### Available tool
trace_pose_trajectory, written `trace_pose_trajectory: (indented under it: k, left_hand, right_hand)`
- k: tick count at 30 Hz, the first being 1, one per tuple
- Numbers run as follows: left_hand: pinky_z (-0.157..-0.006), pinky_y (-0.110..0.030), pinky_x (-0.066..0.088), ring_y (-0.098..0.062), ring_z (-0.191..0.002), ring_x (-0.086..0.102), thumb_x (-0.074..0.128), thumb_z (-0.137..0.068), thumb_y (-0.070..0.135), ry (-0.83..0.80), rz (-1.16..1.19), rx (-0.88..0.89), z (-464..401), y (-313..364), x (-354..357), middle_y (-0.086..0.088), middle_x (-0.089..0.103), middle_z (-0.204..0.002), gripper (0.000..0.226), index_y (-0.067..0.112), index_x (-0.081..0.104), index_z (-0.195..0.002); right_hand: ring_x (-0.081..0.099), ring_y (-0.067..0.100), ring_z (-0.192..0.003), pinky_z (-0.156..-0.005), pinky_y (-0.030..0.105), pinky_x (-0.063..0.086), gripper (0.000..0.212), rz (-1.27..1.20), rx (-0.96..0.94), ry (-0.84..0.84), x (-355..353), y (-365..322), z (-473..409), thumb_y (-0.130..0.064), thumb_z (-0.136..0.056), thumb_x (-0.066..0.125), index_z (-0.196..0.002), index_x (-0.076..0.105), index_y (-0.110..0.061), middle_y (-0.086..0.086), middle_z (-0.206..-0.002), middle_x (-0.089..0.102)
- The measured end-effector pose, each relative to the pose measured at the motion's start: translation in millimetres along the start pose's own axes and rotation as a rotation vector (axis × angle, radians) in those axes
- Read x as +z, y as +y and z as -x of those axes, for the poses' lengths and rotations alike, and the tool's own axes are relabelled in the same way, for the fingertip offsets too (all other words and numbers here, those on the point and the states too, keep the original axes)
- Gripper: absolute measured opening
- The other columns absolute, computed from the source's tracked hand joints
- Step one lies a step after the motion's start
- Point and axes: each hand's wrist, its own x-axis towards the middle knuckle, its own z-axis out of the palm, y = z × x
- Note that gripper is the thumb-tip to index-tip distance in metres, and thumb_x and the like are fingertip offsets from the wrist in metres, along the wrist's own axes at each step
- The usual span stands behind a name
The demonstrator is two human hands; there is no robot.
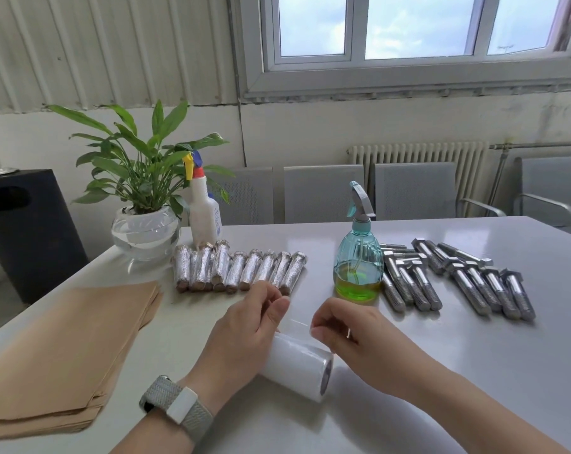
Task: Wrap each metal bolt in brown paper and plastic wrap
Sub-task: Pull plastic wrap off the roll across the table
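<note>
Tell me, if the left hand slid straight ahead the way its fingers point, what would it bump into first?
Probably the row of wrapped bolts: the left hand points up and away across the table, and the nearest ends of that row lie just past its fingertips. Depth is hard to judge in this view.

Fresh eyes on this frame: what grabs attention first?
First, both hands at centre front, the left hand and right hand, pinching clear film pulled up from the plastic wrap roll lying on the table. Then the teal spray bottle with green liquid, standing between the row of wrapped bolts on its left and the bare metal bolts on its right.
</note>
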Motion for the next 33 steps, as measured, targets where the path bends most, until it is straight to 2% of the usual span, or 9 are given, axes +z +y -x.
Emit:
trace_pose_trajectory:
  k: [5,8,13,18,20,23,26,29,33]
  left_hand:
    - [-0.063,-0.037,0.048,-0.010,-0.066,0.058,0.036,-0.094,0.060,0.012,-0.041,0.024,1,3,-3,0.011,0.061,-0.072,0.032,0.034,0.049,-0.082]
    - [-0.064,-0.039,0.049,-0.012,-0.064,0.059,0.035,-0.094,0.061,0.021,-0.028,0.025,2,5,-6,0.006,0.061,-0.068,0.034,0.031,0.048,-0.085]
    - [-0.066,-0.034,0.050,-0.011,-0.069,0.066,0.042,-0.090,0.062,0.017,0.087,0.061,2,8,-14,0.006,0.063,-0.066,0.033,0.030,0.052,-0.086]
    - [-0.066,-0.031,0.051,-0.017,-0.065,0.067,0.053,-0.087,0.058,0.020,0.253,0.037,0,6,-19,-0.002,0.063,-0.063,0.030,0.029,0.057,-0.085]
    - [-0.061,-0.024,0.051,-0.018,-0.062,0.068,0.054,-0.092,0.054,0.048,0.265,0.030,-2,6,-20,-0.001,0.061,-0.059,0.026,0.029,0.057,-0.083]
    - [-0.056,-0.015,0.047,-0.019,-0.057,0.068,0.051,-0.094,0.047,0.072,0.273,0.023,-3,7,-21,0.000,0.058,-0.055,0.021,0.032,0.056,-0.080]
    - [-0.056,-0.014,0.046,-0.018,-0.055,0.067,0.049,-0.092,0.047,0.073,0.248,0.038,-2,10,-21,0.000,0.058,-0.055,0.020,0.032,0.055,-0.081]
    - [-0.055,-0.013,0.045,-0.017,-0.055,0.067,0.047,-0.096,0.043,0.078,0.227,0.061,-1,11,-21,0.001,0.057,-0.054,0.020,0.032,0.053,-0.081]
    - [-0.055,-0.014,0.045,-0.017,-0.054,0.067,0.046,-0.098,0.039,0.072,0.216,0.078,-1,10,-21,0.001,0.057,-0.055,0.018,0.032,0.052,-0.082]
  right_hand:
    - [0.047,0.007,-0.058,-0.055,0.025,0.043,0.011,-0.358,0.184,-0.047,-3,-3,-3,-0.024,-0.093,0.064,-0.082,0.065,-0.025,-0.011,-0.062,0.054]
    - [0.054,0.011,-0.057,-0.056,0.029,0.050,0.009,-0.485,0.220,-0.025,-6,-5,-4,-0.017,-0.091,0.067,-0.082,0.072,-0.016,-0.005,-0.061,0.058]
    - [0.064,0.015,-0.061,-0.061,0.025,0.054,0.008,-0.666,0.254,0.018,-13,-8,-7,-0.010,-0.089,0.068,-0.085,0.074,-0.008,0.010,-0.066,0.068]
    - [0.067,0.021,-0.062,-0.058,0.025,0.055,0.008,-0.722,0.259,0.063,-14,-10,-7,-0.010,-0.090,0.066,-0.089,0.073,-0.007,0.012,-0.068,0.068]
    - [0.068,0.023,-0.064,-0.058,0.026,0.055,0.010,-0.727,0.261,0.089,-14,-9,-6,-0.012,-0.091,0.065,-0.089,0.074,-0.009,0.009,-0.066,0.065]
    - [0.068,0.025,-0.067,-0.060,0.029,0.056,0.026,-0.769,0.291,0.095,-17,-8,-6,-0.034,-0.089,0.063,-0.089,0.075,-0.012,0.004,-0.063,0.051]
    - [0.068,0.019,-0.069,-0.062,0.029,0.056,0.044,-0.734,0.337,0.019,-18,-8,-5,-0.055,-0.082,0.066,-0.093,0.075,-0.013,-0.004,-0.064,0.055]
    - [0.065,0.012,-0.068,-0.062,0.030,0.058,0.025,-0.620,0.355,-0.032,-12,-7,-3,-0.039,-0.079,0.078,-0.086,0.073,-0.015,-0.006,-0.068,0.064]
    - [0.062,0.014,-0.067,-0.059,0.028,0.053,0.011,-0.637,0.324,0.010,-9,-6,-3,-0.021,-0.087,0.072,-0.079,0.068,-0.014,0.000,-0.071,0.063]
